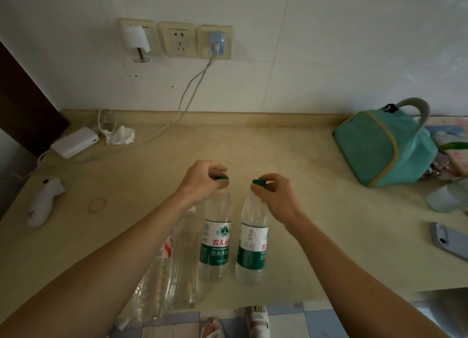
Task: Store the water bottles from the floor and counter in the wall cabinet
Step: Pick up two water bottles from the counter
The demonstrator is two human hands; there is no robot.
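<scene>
Left hand [202, 179]: fingers curled over the green cap [221, 177] of the left bottle [216, 239], pinching it from above; the grip at the cap leaves the body free, probably so the bottle can be lifted straight up.
Right hand [274, 193]: pinches the green cap [258, 182] of the right bottle [252, 246] in the same way.
Bottles: both stand upright on the bench [316, 186], just beside each other, near its front edge; each is clear with a green and white label.
Pairing: one bottle per hand suggests that both are to be carried at once towards the wall cabinet, which is not in view.
Other bottles: clear plastic bottles [167, 282] lie at the left of the standing pair, by the front edge, partly hidden under the left forearm; how many cannot be told.
Bench, left: a white power bank [74, 142] with a cable [192, 84] up to the wall sockets, crumpled tissue [122, 135], a rubber band [97, 205].
Bench, right: a teal bag [385, 148] and a phone [449, 240], well apart from the bottles.
Stage: judged early; no bottle is yet stored.
</scene>
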